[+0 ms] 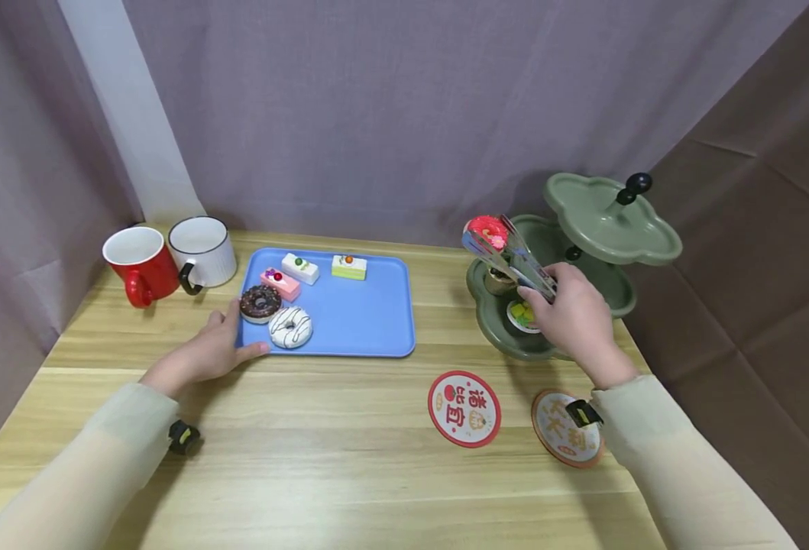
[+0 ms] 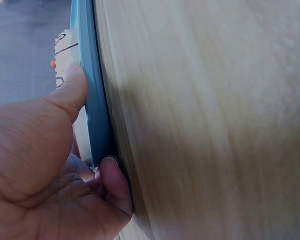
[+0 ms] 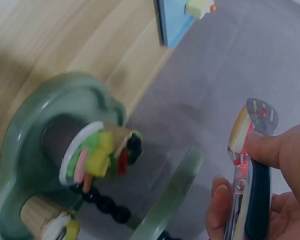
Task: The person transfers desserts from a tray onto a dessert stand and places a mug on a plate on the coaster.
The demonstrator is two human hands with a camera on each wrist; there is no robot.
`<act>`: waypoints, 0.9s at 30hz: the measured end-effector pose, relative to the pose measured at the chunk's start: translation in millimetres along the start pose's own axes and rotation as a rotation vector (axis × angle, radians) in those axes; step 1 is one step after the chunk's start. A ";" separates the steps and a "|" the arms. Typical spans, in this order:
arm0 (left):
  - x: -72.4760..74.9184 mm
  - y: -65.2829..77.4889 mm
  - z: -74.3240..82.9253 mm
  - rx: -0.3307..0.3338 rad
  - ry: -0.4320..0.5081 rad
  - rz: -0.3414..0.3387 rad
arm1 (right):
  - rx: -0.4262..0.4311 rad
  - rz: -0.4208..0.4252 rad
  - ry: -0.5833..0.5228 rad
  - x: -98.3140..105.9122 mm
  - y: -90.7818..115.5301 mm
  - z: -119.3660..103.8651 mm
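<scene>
My right hand [image 1: 576, 313] grips metal tongs [image 1: 533, 273] with dark handle grips, seen also in the right wrist view. Pinched between the tong ends is a pink-red doughnut [image 1: 490, 229], held in the air over the lower tier of a green tiered stand [image 1: 484, 317]. Beneath are a brown-cased cupcake [image 1: 498, 283] and a white-rimmed cup with yellow and green pieces [image 1: 523, 315]. At the near left corner of a blue tray [image 1: 363, 325], my left hand [image 1: 208, 347] holds the edge, thumb along the front rim and fingers at the left side.
On the tray lie a chocolate doughnut [image 1: 260, 304], a white doughnut [image 1: 290, 328] and several small cakes [image 1: 349, 266]. A red mug [image 1: 148, 271] and a white mug [image 1: 213, 263] stand at the left. Two round coasters [image 1: 464, 409] lie before the stand, whose upper tier [image 1: 610, 225] overhangs.
</scene>
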State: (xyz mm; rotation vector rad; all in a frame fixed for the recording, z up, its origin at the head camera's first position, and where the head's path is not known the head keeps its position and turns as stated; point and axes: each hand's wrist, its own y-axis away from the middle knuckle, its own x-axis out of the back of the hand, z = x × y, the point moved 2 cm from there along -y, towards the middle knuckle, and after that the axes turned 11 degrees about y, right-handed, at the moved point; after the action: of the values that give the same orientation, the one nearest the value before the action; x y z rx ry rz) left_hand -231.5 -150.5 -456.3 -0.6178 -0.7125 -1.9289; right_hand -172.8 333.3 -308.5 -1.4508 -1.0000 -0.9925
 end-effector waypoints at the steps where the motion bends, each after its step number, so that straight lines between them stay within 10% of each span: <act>1: -0.1 0.0 -0.4 0.000 -0.003 0.000 | -0.011 -0.002 0.006 1.3 -0.6 3.1; 27: -0.6 -0.5 -2.1 -0.002 0.001 0.015 | -0.268 -0.130 0.110 3.4 -18.4 52.8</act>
State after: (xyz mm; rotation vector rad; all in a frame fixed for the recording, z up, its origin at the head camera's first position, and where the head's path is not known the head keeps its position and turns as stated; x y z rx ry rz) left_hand -232.0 -151.5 -458.3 -0.6222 -0.7039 -1.9166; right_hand -186.1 387.6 -304.5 -1.5438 -0.9157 -1.3272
